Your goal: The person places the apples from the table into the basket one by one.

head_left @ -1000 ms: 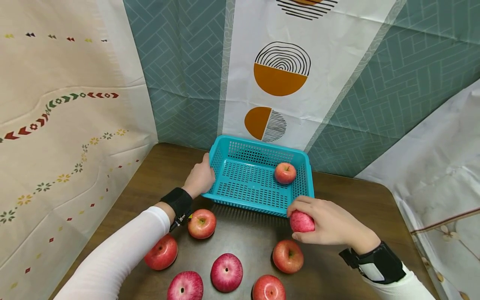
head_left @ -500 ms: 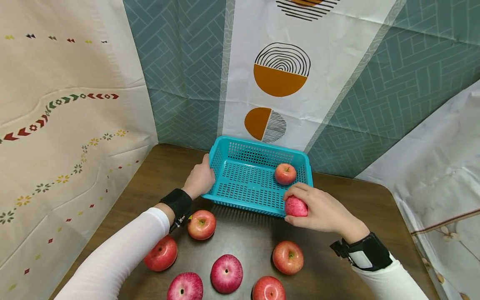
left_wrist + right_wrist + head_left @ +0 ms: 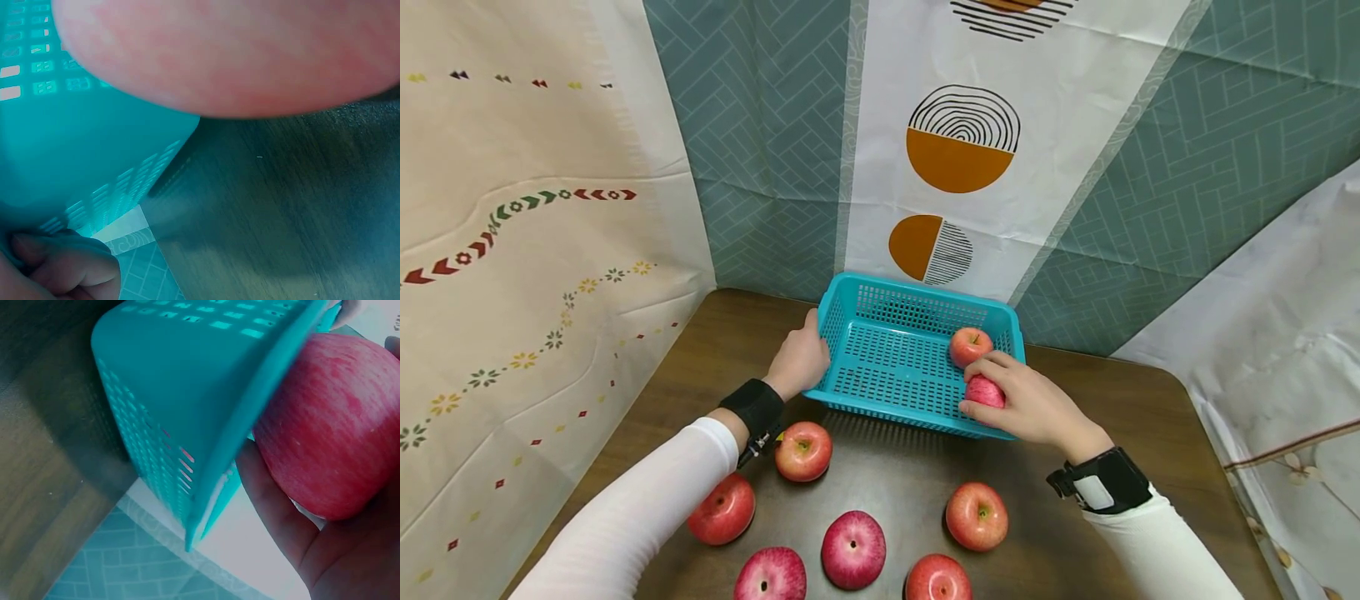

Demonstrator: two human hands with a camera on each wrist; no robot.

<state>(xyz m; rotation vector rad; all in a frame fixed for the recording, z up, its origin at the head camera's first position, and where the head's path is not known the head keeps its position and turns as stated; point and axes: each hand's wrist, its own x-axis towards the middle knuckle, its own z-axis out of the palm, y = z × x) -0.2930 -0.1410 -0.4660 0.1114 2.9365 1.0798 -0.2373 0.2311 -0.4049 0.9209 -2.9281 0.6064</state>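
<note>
A turquoise plastic basket (image 3: 895, 421) with perforated walls stands at the back of the table. My left hand (image 3: 800, 357) grips its left rim; in the left wrist view curled fingers (image 3: 75, 265) show at the basket's wall. Over the basket's front right corner, my right hand (image 3: 1030, 400) holds a pinkish-red apple (image 3: 985, 392). In the right wrist view that apple (image 3: 331, 425) sits against the palm, with the basket's rim close beside it. Another red apple (image 3: 971, 347) lies inside the basket, near its right wall, just behind the held one.
Several apples lie on the dark wooden table (image 3: 1097, 517) in front of the basket, among them a red one (image 3: 977, 516) at right, a deep pink one (image 3: 853, 549) in the middle and one (image 3: 804, 451) by the left wrist. Printed cloth (image 3: 760, 167) hangs behind the table.
My right hand has carried the held apple away from me and slightly left, from in front of the basket to over its front right corner. The left hand has stayed on the rim.
</note>
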